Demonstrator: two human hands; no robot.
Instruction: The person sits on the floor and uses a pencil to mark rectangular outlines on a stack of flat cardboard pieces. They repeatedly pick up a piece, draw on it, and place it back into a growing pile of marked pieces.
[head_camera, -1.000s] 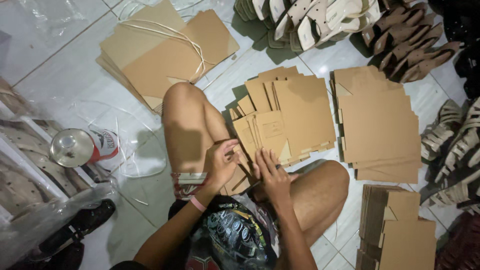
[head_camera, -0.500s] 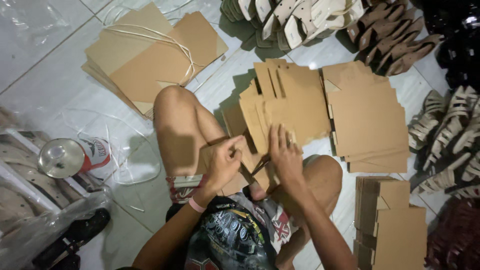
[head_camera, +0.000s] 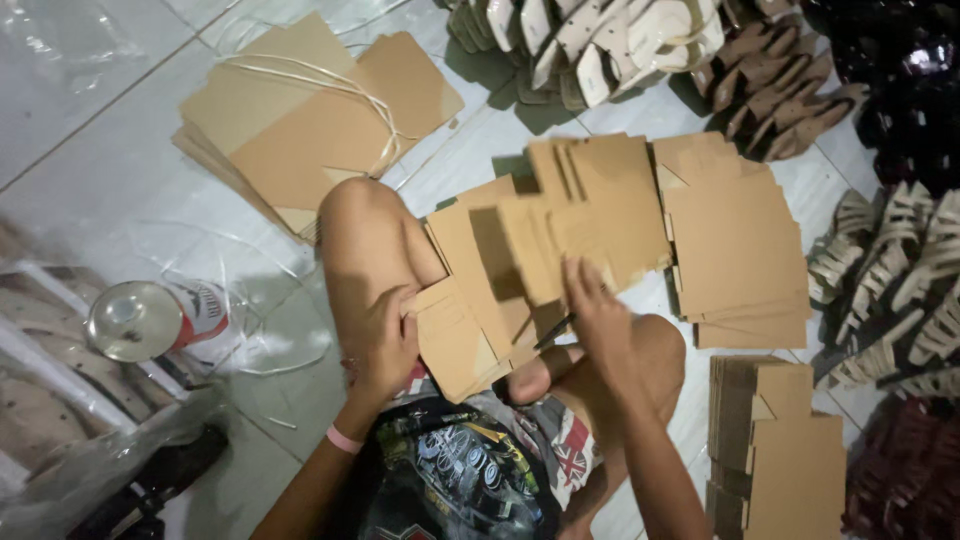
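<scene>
I sit on a tiled floor with a flat brown cardboard box blank (head_camera: 478, 300) lifted over my lap. My left hand (head_camera: 388, 345) grips its left edge beside my raised knee. My right hand (head_camera: 598, 318) presses on the right side of the blank, fingers spread over a folded flap. A loose pile of the same die-cut blanks (head_camera: 600, 205) lies just beyond my hands, partly hidden by the lifted piece. A pink band circles my left wrist.
A neat stack of blanks (head_camera: 735, 245) lies at right, folded ones (head_camera: 780, 450) at lower right. A bundle of cardboard tied with string (head_camera: 300, 120) lies at upper left. Sandals (head_camera: 640, 40) and shoe parts line the top and right. A can (head_camera: 150, 318) stands at left.
I have lifted a cardboard blank off the pile toward my lap. Both hands moved from the pile's near edge onto the raised piece, and a flap is now partly folded.
</scene>
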